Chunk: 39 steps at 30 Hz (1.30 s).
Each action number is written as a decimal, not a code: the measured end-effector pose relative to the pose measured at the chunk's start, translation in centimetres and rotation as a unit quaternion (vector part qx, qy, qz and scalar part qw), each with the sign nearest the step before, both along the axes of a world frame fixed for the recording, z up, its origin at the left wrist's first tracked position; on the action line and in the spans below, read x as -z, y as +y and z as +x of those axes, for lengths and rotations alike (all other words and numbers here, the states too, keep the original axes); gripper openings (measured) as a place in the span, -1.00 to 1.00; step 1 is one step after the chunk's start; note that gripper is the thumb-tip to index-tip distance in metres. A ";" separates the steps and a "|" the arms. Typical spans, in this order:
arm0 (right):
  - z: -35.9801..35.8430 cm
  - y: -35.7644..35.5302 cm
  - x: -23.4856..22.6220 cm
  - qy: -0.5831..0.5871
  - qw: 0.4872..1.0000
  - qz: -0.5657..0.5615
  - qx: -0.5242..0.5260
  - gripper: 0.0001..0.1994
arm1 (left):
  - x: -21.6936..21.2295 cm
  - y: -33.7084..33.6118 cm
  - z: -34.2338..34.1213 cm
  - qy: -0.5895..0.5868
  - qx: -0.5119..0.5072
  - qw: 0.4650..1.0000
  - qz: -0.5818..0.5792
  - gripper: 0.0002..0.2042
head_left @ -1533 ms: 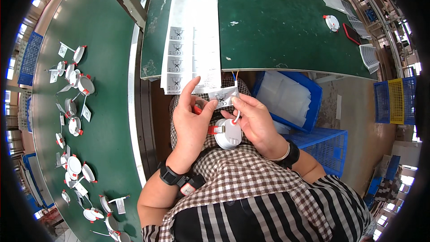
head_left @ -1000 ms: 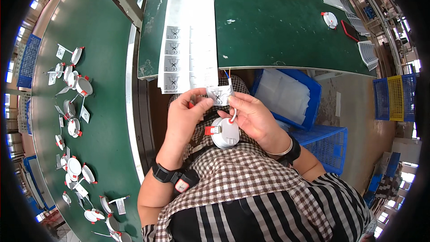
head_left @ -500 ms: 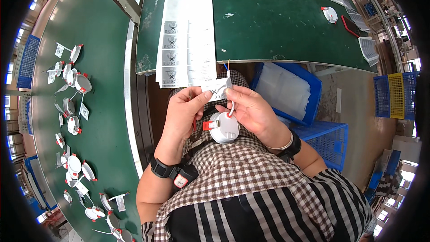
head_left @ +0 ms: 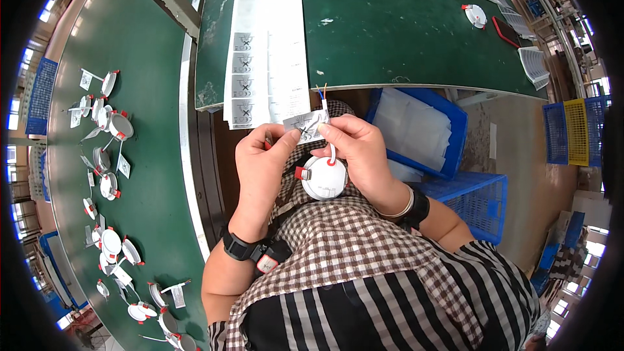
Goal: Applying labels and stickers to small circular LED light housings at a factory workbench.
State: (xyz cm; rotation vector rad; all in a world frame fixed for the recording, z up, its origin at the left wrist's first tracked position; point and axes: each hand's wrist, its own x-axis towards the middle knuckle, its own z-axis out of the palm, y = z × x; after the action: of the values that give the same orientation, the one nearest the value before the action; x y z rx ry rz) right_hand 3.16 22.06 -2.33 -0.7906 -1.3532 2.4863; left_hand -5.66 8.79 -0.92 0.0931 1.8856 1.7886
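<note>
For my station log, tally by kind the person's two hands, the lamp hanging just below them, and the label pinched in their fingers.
Hands: 2, left hand and right hand
Round white lamp: 1
Silver label: 1
Total: 4

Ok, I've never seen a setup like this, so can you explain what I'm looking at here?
There's no machine: these are a person's own bare hands. The view comes from a camera worn on the head, looking down, and its wide lens bends straight edges. The left hand and right hand pinch a silvery label between them. Its right end is at the white cable of a round white lamp, which is below the hands, in front of the checked apron. Ahead, on the green table, are printed label sheets and, far right, another lamp. The green surface to the left holds many similar lamps, several with labels on their cables.
</note>
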 end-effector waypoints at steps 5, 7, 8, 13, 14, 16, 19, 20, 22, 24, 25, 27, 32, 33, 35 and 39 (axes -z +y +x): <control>0.2 0.9 -0.1 0.008 0.998 -0.057 0.015 -0.84 | 1.9 -2.0 -1.2 -0.053 -0.042 0.995 0.079 -0.80; 0.2 0.9 -0.2 0.016 0.998 -0.067 0.013 -0.83 | 1.9 -1.9 -0.5 -0.083 -0.014 0.991 0.106 -0.77; 0.1 0.8 -0.2 0.020 0.997 -0.073 0.012 -0.83 | 1.7 -1.7 -0.1 -0.097 -0.001 0.988 0.118 -0.76; -0.2 0.5 -0.5 0.017 0.996 -0.091 0.021 -0.81 | 1.1 -1.7 0.2 -0.119 0.082 0.985 0.092 -0.71; -0.3 0.4 -0.6 0.015 0.995 -0.096 0.028 -0.81 | 0.7 -1.7 0.5 -0.063 0.135 0.987 0.057 -0.68; -0.3 0.5 0.2 0.034 0.994 -0.100 0.023 -0.81 | 1.0 -2.1 0.8 0.033 0.232 0.972 0.004 -0.60; -0.9 0.2 -0.4 0.058 0.993 -0.105 -0.015 -0.82 | 0.4 -2.5 0.9 -0.027 0.253 0.967 -0.008 -0.63; -1.2 0.0 -1.0 0.068 0.991 -0.107 -0.032 -0.82 | 0.5 -2.9 0.7 -0.027 0.244 0.969 0.008 -0.62; -1.8 -0.3 -1.7 0.084 0.992 -0.071 -0.067 -0.77 | -0.5 -4.8 0.5 -0.047 0.158 0.986 0.026 -0.63; -2.1 0.5 -1.4 0.127 0.988 -0.029 -0.081 -0.74 | -0.6 -8.0 -0.5 -0.047 0.057 0.996 0.045 -0.65; -2.2 0.9 -1.3 0.121 0.989 -0.001 -0.084 -0.75 | 0.1 -10.9 -1.5 -0.027 -0.033 0.998 -0.037 -0.66; -2.4 1.4 -1.3 0.108 0.989 0.032 -0.091 -0.76 | 0.0 -15.4 -2.5 0.027 -0.279 0.959 0.041 -0.72; -3.7 2.4 -0.8 0.136 0.979 0.127 -0.088 -0.78 | 0.9 -26.1 -2.4 0.036 -0.565 0.813 0.133 -0.57; -4.0 2.5 -1.3 0.131 0.978 0.147 -0.073 -0.82 | 1.1 -25.6 -2.4 0.038 -0.546 0.829 0.118 -0.57; -4.9 2.9 -1.4 0.145 0.957 0.243 -0.059 -0.84 | 1.6 -24.9 -2.4 0.043 -0.506 0.857 0.087 -0.56; -7.1 4.3 -2.1 0.146 0.851 0.502 -0.058 -0.81 | 1.3 -17.0 -3.6 -0.008 -0.286 0.951 0.119 -0.66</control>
State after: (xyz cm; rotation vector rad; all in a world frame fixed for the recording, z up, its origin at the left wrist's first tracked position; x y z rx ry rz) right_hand -3.94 26.35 -0.21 -0.0752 -2.2260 1.4545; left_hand -9.27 -8.25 -2.25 -0.4249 1.7900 2.3825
